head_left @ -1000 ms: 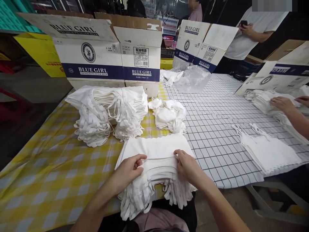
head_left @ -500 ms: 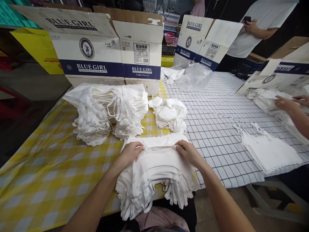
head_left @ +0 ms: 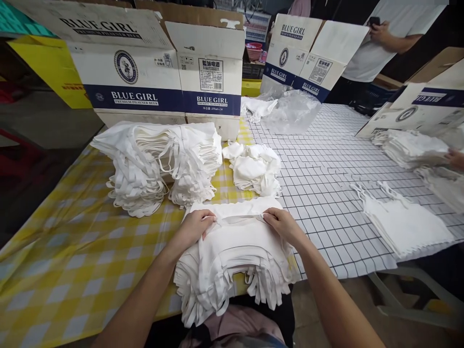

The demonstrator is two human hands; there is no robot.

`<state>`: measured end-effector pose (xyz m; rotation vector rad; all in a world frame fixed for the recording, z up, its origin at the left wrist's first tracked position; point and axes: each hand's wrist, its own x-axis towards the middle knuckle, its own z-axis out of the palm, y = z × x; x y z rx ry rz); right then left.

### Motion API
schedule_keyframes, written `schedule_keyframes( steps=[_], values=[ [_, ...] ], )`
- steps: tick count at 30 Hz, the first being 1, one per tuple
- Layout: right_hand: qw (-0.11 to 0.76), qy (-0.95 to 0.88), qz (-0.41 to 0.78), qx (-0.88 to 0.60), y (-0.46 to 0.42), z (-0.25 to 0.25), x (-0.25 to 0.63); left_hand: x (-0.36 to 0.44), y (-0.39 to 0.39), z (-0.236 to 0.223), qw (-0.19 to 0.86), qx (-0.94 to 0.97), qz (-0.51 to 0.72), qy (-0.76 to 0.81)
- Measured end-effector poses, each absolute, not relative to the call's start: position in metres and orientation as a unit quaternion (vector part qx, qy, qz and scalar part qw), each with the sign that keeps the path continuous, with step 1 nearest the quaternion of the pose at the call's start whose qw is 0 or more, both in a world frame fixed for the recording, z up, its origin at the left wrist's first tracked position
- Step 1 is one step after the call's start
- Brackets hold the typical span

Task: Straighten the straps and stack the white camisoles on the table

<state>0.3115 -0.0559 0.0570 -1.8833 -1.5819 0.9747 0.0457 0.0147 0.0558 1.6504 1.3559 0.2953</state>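
In front of me a stack of white camisoles [head_left: 239,263] lies at the table's near edge, its thin straps hanging down toward my lap. My left hand [head_left: 197,226] pinches the edge of the top camisole [head_left: 239,234] at its left side. Opposite it, my right hand [head_left: 284,224] pinches the same edge between thumb and fingers. Between the two hands the edge is drawn out almost straight, a little above the cloth beneath. Beyond, at the left, a taller pile of white camisoles [head_left: 159,162] has its straps bunched forward. A crumpled heap of white cloth [head_left: 253,166] sits beside that pile.
A big Blue Girl carton [head_left: 152,72] stands behind the piles, with a second carton [head_left: 311,58] and clear plastic [head_left: 290,113] farther right. Flat camisoles [head_left: 408,222] lie on the checked tablecloth [head_left: 319,193]. A co-worker's hand [head_left: 456,158] touches cloth at far right; another person [head_left: 384,41] holds a phone.
Both my hands moved up and away from me, taking hold of the top camisole's edge and lifting it over the stack. Over the last half second they barely moved. The co-worker's hands shifted right.
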Motion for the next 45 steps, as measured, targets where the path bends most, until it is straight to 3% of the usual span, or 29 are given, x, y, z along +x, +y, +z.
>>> schedule_keyframes(
  steps=[5, 14, 28, 33, 40, 45],
  values=[
    [0.256, -0.561, 0.384, -0.687, -0.064, 0.059, 0.315, 0.035, -0.004, 0.061, 0.483, 0.66, 0.16, 0.552],
    [0.306, -0.478, 0.515, -0.643, -0.114, 0.082, 0.339, -0.008, -0.078, 0.074, 0.663, 0.51, 0.203, 0.509],
    [0.272, -0.477, 0.54, -0.638, -0.149, 0.1, 0.342, -0.01, -0.104, 0.069, 0.677, 0.5, 0.198, 0.503],
    [0.183, -0.555, 0.516, -0.627, -0.147, 0.098, 0.355, -0.033, -0.085, 0.058, 0.588, 0.55, 0.196, 0.559],
    [0.243, -0.508, 0.259, -0.785, -0.079, 0.054, 0.369, -0.022, -0.001, 0.053, 0.265, 0.693, 0.106, 0.662],
    [0.257, -0.498, 0.227, -0.797, -0.041, 0.03, 0.357, 0.004, 0.025, 0.046, 0.232, 0.697, 0.082, 0.673]
  ],
)
